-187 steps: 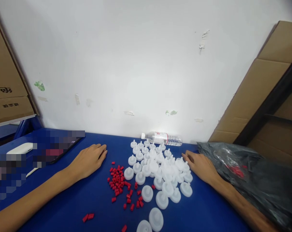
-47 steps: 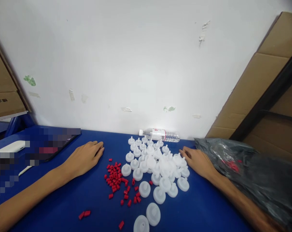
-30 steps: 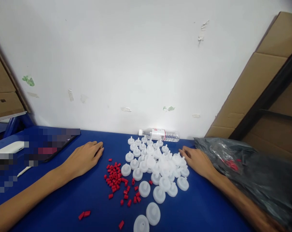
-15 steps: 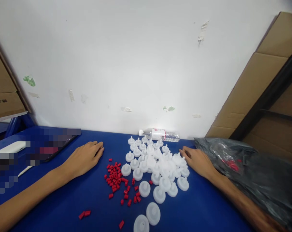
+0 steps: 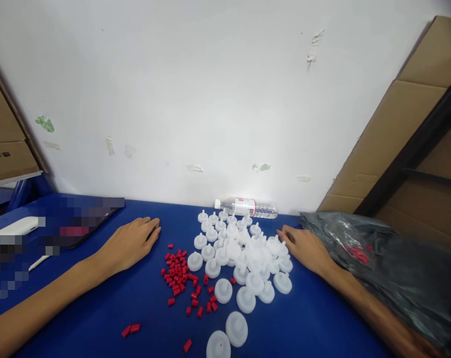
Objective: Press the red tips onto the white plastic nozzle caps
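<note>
right grip [image 5: 306, 248] rests just beside white discs [image 5: 255, 256]

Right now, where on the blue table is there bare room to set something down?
Bare blue table lies between the left hand and the white discs, beyond the red pieces, and between the discs and the right forearm. Crowded: the middle, where discs pile up beside the right hand.

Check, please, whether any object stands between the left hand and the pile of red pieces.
Nothing visible does: between the left hand and the red pieces, only blue tabletop shows. The white pieces lie beyond, to the right.
</note>
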{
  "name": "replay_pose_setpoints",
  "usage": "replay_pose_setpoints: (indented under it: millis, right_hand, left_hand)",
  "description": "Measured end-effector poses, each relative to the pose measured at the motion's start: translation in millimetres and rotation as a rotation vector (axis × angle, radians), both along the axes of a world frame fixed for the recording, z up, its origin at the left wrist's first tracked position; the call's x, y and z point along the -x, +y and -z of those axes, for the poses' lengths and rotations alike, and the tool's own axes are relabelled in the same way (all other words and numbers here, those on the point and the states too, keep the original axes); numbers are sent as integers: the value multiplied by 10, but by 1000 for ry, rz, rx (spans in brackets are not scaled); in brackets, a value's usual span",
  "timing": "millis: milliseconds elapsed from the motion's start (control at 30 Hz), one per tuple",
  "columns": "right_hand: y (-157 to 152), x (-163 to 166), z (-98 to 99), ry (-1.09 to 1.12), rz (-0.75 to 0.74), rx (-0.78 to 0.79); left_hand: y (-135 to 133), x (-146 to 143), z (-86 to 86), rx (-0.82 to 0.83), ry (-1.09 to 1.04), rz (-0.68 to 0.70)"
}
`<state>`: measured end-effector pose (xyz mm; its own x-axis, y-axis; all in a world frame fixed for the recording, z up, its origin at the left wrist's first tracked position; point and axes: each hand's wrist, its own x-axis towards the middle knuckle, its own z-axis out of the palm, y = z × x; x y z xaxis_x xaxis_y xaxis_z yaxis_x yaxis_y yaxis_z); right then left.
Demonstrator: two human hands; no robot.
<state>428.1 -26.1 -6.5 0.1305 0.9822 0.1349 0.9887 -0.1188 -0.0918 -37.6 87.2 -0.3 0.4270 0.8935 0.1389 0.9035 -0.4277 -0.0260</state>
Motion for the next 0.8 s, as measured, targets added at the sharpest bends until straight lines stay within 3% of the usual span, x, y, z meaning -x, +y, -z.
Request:
replay_pose_setpoints:
  millis: [800]
  right_hand:
    - [-9,25,-27,-11,9,6]
  left_hand:
    - [-31,-18,-32,3,20,10]
